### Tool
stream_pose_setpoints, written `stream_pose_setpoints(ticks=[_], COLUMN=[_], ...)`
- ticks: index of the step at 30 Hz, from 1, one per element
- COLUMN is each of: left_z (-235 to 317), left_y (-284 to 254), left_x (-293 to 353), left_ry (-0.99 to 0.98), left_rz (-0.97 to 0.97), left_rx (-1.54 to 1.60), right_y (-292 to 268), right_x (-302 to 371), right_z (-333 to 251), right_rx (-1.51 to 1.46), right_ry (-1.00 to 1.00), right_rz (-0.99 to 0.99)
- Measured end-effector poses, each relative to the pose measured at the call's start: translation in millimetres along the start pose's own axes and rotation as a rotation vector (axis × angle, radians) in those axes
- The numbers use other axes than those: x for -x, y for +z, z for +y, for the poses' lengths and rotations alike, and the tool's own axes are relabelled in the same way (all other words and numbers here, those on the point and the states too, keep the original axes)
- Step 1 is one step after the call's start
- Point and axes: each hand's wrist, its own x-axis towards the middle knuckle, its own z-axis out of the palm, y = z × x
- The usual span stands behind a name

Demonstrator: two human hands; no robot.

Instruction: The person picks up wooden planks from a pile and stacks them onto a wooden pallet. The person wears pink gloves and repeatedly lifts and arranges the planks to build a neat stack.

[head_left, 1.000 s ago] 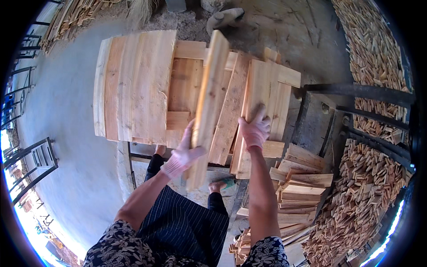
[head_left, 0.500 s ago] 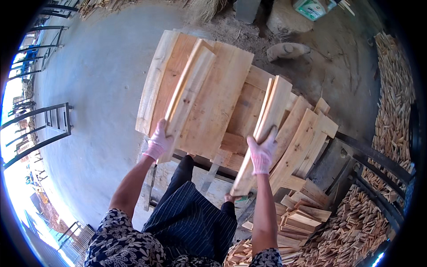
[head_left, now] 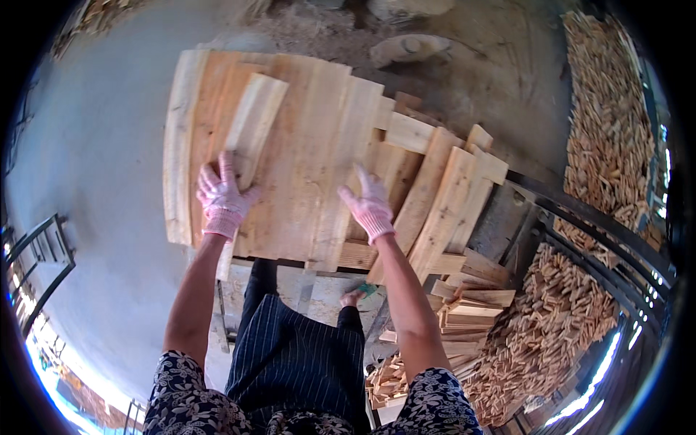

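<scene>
My left hand [head_left: 225,194], in a pale pink knitted glove, grips a short wooden plank [head_left: 255,116] across its width, fingers at one edge and thumb at the other. This plank lies slantwise on a row of wider boards [head_left: 297,145] set side by side. My right hand [head_left: 368,204], gloved alike, is open over the right part of that row. Its fingers point forward, and its thumb stands apart; it holds nothing. Whether its fingertips touch the board below cannot be made out.
More planks [head_left: 435,210] lie unevenly right of the row. Cut wood pieces [head_left: 551,319] are heaped at the lower right, with another long pile [head_left: 605,123] beyond. A dark metal frame [head_left: 573,210] stands at the right. A metal rack [head_left: 43,250] is at the left.
My right hand has let go of its plank, which now lies in the row, and has moved left. My left hand stays on its plank. The whole view has shifted.
</scene>
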Motion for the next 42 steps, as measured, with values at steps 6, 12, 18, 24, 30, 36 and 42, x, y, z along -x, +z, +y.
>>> stream_pose_setpoints(ticks=[6, 12, 18, 24, 30, 36, 42], left_z=[-29.1, -20.4, -3.0, 33.1, 25.8, 38.6, 36.7], left_y=[10.1, -27.8, 21.5, 5.8, -2.5, -4.0, -4.5], left_x=[-27.4, -37.8, -39.0, -38.2, -26.9, -27.0, -27.2], left_ry=[-0.052, -0.037, -0.103, -0.142, -0.136, -0.155, -0.122], left_rz=[0.047, 0.001, 0.195, 0.026, 0.025, 0.033, 0.062], left_rx=[0.175, 0.385, 0.020, 0.153, 0.160, 0.152, 0.176], right_y=[-100.3, -114.9, -90.9, -47.6, -58.0, -26.1, -14.1], right_x=[53.7, 66.5, 24.5, -0.1, -4.5, -23.0, -27.5], right_z=[125.6, 164.7, 74.6, 74.7, 14.9, -36.6, -45.4], right_rx=[0.421, 0.182, 0.196, 0.428, 0.064, 0.023, 0.054], right_ry=[0.543, 0.541, 0.485, 0.656, 0.310, 0.434, 0.418], right_rz=[0.180, 0.252, 0.225, 0.230, 0.193, 0.061, 0.141])
